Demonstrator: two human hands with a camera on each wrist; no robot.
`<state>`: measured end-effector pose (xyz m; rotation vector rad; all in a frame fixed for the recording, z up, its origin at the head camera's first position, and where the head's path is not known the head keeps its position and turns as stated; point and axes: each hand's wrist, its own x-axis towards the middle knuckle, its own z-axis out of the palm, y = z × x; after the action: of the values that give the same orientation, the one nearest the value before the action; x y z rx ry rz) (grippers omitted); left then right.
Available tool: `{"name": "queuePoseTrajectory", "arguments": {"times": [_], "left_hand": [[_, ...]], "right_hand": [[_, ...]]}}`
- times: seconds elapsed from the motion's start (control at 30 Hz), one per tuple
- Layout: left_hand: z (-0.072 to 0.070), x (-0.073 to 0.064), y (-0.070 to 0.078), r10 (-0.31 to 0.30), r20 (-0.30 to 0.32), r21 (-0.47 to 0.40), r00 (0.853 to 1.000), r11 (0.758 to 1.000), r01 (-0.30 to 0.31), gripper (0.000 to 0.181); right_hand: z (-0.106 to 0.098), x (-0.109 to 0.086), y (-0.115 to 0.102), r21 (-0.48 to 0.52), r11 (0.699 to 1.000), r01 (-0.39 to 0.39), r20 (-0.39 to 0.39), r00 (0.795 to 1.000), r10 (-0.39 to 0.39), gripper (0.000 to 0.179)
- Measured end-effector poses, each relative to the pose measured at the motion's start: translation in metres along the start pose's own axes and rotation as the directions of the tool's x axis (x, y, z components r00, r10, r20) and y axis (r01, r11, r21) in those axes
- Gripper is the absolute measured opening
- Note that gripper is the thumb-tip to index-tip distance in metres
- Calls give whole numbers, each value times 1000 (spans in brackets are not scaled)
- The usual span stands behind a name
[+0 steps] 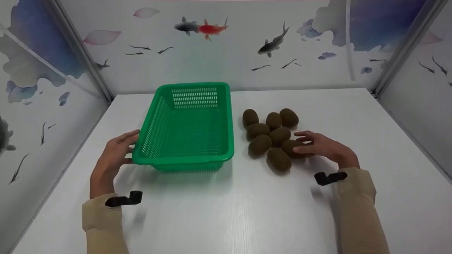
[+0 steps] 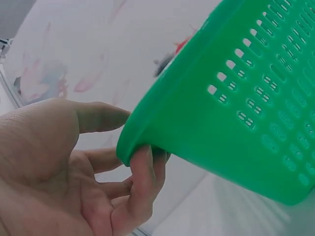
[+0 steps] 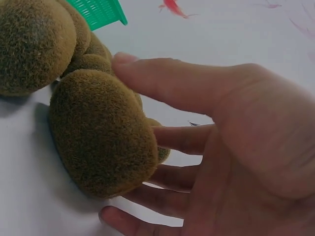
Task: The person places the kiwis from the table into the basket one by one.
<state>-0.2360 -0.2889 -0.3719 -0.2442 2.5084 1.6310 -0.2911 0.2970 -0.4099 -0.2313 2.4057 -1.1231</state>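
A green plastic basket (image 1: 183, 160) with slotted walls stands on the white table, left of the middle. My left hand (image 1: 114, 155) holds it at the near left corner; in the left wrist view, the thumb meets the rim while the other fingers (image 2: 142, 182) curl beneath it. To the basket's right lie several brown, fuzzy kiwis (image 1: 259, 145) in a loose group. My right hand (image 1: 323, 146) is at the rightmost kiwi (image 3: 103, 132), with thumb and fingers spread about it, fairly straight. The fingertips come right up to its skin.
One kiwi (image 1: 279, 159) lies nearest the front, just left of the right hand. White panels (image 1: 226, 63) painted with fish and petals enclose the table (image 1: 226, 218) at the back and both sides. Each sleeve cuff carries a small black camera mount (image 1: 129, 199).
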Motion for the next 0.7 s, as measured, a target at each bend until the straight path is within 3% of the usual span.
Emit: {"name": "queuePoseTrajectory", "arguments": {"times": [0.2, 0.43, 0.7], "left_hand": [[-5, 2, -3, -6, 25, 7, 1000, 1000, 6, 58], [-6, 0, -4, 26, 49, 13, 998, 1000, -27, 60], [-7, -1, -4, 51, 55, 20, 997, 998, -52, 62]], "right_hand": [[0, 0, -2, -38, 999, -25, 10, 1000, 25, 84], [-1, 1, -2, -108, 994, 15, -11, 1000, -17, 68], [-2, 2, -1, -112, 993, 24, -42, 999, -29, 58]]}}
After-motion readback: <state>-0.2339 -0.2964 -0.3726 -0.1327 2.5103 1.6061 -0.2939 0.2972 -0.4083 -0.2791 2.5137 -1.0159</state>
